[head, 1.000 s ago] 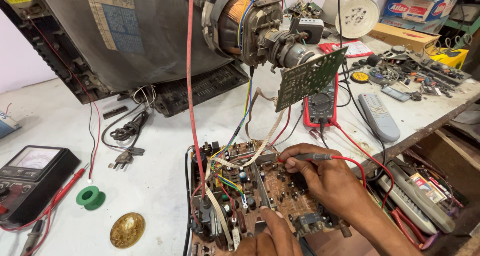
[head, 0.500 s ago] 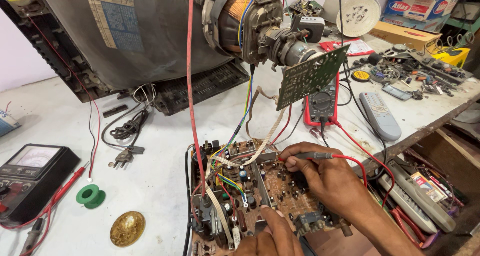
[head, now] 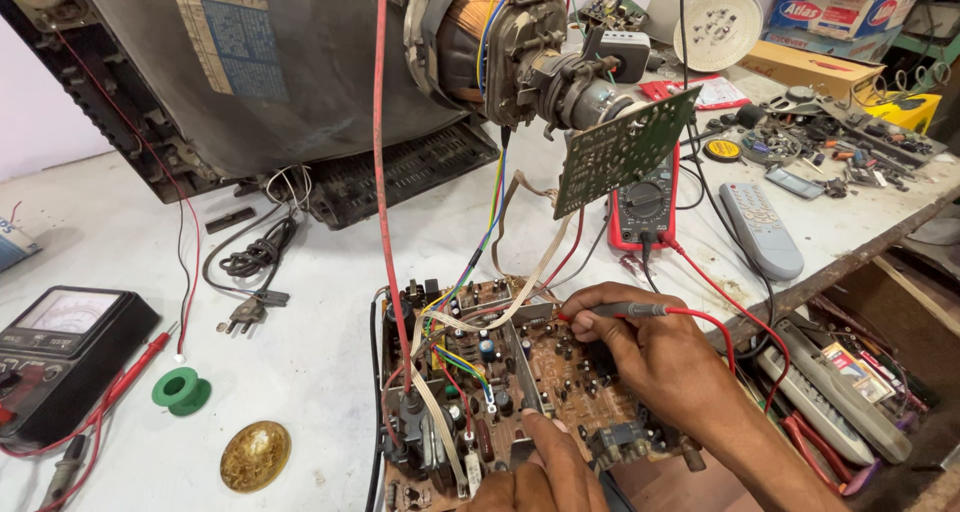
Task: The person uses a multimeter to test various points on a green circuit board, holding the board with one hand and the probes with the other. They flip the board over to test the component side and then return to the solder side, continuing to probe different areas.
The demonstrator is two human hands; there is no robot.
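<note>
Head view: right hand grip clenched around red test probe, long axis horizontal, tip pointing left over circuit board. Left hand fingertips press the board's near edge, grasping nothing. Board lies on table.

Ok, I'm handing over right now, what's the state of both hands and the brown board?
Right hand: pinches the red-wired grey test probe, tip down on the brown component-crowded circuit board.
Left hand: rests on the board's near edge, steadying it.
Red digital multimeter: behind the board on the white bench, leads plugged in.
Done: probe placed. Left: meter reading too small to tell.
</note>
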